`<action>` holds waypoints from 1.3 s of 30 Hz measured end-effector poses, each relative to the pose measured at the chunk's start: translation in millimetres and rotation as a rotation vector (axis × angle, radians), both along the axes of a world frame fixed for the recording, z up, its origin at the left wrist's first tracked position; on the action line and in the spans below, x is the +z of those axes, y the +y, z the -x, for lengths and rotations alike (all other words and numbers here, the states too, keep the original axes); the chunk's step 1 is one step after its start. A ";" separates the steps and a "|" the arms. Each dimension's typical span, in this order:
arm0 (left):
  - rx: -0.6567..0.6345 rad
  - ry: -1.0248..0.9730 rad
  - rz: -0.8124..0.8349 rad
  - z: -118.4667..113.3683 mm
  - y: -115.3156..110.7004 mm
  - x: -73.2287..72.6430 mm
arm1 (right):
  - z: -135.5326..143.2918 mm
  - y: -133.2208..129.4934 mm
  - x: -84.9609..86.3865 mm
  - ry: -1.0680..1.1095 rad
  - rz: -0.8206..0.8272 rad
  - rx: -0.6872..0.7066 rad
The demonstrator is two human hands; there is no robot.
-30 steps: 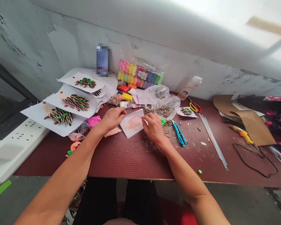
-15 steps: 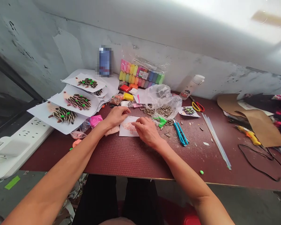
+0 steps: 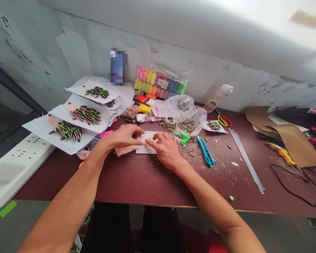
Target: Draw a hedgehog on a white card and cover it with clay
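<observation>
A small white card (image 3: pixel 140 149) with an orange-brown drawing (image 3: pixel 150 143) lies on the dark red table. My left hand (image 3: pixel 126 136) is at the card's left edge, thumb and fingers apart, with nothing seen between them. From the right, my right hand (image 3: pixel 166 147) rests over the card, its index finger stretched onto the drawing and the other fingers bent. A packet of pinkish clay (image 3: pixel 125 150) lies below my left hand. Striped seeds (image 3: pixel 185 125) and green clay (image 3: pixel 184 138) are to the right of the card.
Cards with seed hedgehogs (image 3: pixel 70 130) are stacked at the left, by a white power strip (image 3: pixel 26 153). A blue cutter (image 3: pixel 205 151), scissors (image 3: pixel 223 120), glue sticks (image 3: pixel 246 160), a bottle (image 3: pixel 218 98) and a glue gun (image 3: pixel 281 153) stand or lie to the right. Clay packs (image 3: pixel 160 82) lean at the back.
My left hand has moved slightly down and left, its fingers more spread. My right hand's index finger now reaches onto the drawing. The view has shifted a little.
</observation>
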State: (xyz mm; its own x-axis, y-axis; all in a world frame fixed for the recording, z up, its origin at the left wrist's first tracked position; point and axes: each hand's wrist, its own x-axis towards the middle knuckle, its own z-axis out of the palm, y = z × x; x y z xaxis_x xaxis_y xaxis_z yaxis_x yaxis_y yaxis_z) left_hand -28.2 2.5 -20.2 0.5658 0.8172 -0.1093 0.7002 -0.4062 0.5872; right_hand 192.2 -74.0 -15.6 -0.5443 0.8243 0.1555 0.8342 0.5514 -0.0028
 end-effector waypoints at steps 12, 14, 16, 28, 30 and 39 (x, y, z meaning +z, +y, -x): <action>-0.046 0.220 -0.080 -7.1 -6.7 0.9 | 8.3 7.6 -8.4 -0.019 0.015 0.071; -0.045 0.219 -0.083 -7.1 -7.5 1.2 | 8.2 7.4 -9.3 -0.012 0.023 0.047; -0.041 0.215 -0.091 -7.4 -8.1 1.5 | 8.6 6.9 -9.0 -0.007 0.043 0.023; -0.031 0.220 -0.090 -7.6 -9.8 4.4 | -0.1 10.0 -9.8 0.123 0.100 -0.100; -0.034 0.224 -0.087 -7.7 -9.7 5.1 | -3.0 10.5 -9.4 0.107 0.083 -0.129; -0.037 0.203 -0.085 -6.6 -10.4 4.5 | 7.5 2.9 -7.0 0.001 0.044 -0.020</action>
State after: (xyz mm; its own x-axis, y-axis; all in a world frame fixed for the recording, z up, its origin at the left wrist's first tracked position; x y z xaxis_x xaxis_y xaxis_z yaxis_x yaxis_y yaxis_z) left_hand -21.6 -7.9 -15.7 0.5689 0.8076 -0.1555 0.7844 -0.4759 0.3977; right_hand 184.7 -71.1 -22.7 -0.5272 0.8413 0.1192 0.8452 0.5336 -0.0281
